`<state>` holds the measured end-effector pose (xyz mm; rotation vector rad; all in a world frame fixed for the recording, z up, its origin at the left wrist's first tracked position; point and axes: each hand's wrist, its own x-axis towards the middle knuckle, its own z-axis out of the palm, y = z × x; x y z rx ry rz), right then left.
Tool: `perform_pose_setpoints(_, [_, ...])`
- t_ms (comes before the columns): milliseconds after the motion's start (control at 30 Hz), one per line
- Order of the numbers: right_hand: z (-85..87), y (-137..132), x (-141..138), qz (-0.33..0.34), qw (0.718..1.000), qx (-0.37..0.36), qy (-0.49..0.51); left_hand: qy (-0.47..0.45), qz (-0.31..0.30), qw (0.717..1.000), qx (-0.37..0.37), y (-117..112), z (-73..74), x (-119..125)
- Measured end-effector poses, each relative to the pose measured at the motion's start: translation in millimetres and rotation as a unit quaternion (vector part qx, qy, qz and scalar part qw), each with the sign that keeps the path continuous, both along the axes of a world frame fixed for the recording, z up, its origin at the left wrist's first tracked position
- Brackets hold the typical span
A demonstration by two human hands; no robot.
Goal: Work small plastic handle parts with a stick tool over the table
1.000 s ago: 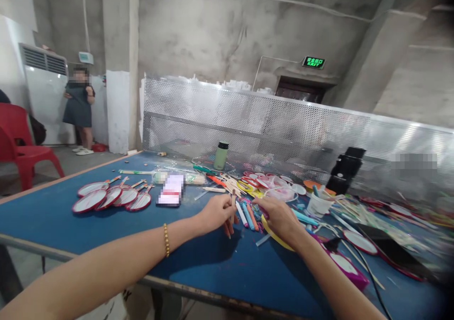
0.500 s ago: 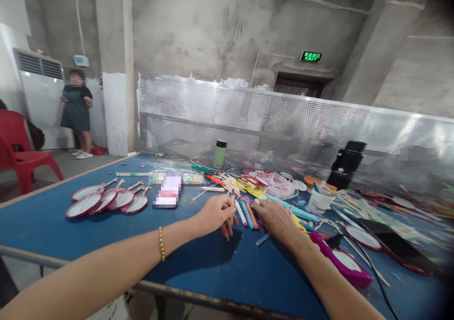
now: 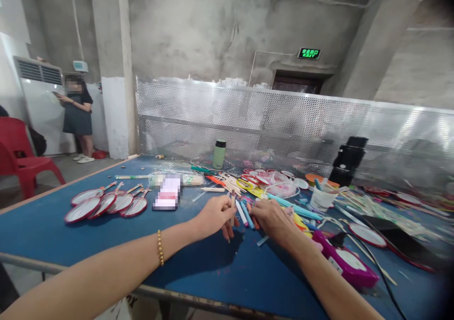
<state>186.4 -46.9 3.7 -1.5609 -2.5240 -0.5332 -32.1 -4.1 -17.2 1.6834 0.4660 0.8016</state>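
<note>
My left hand (image 3: 215, 216) is closed around a flat wooden stick (image 3: 232, 204), which stands nearly upright between thumb and fingers. To its right, the fingers of my right hand (image 3: 271, 218) curl over an orange marker (image 3: 249, 208) and cover much of it. A blue marker (image 3: 248, 215) and a white marker with a purple end (image 3: 241, 213) lie between the two hands. Just beyond my right hand are yellow-handled scissors (image 3: 244, 184) and a turquoise pen-like item (image 3: 294, 207).
Round red-rimmed pieces on sticks (image 3: 122, 200) lie left of a phone (image 3: 168, 192). A green bottle (image 3: 219, 154) stands behind. To the right are a white cup (image 3: 321, 200), a purple power strip (image 3: 345, 261) with a black cable and a dark tablet-like slab (image 3: 397, 242). A person (image 3: 78, 116) stands far left.
My right hand's fingers have drawn in and curled over the orange marker. The left hand keeps its hold on the stick. The person at the back has turned and raised their hands.
</note>
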Motion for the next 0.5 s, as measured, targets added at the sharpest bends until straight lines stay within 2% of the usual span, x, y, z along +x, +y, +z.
perform_pose_setpoints(300, [-0.6,-1.4,-4.0,-0.003,1.0,-0.013,-0.025,0.005,-0.001,1.0,-0.002,-0.2,-0.2,0.3])
perform_pose_setpoints(500, [-3.0,-0.4,-0.8,0.037,0.994,0.04,-0.09,0.013,0.004,1.0,0.0,-0.5,0.7,0.1])
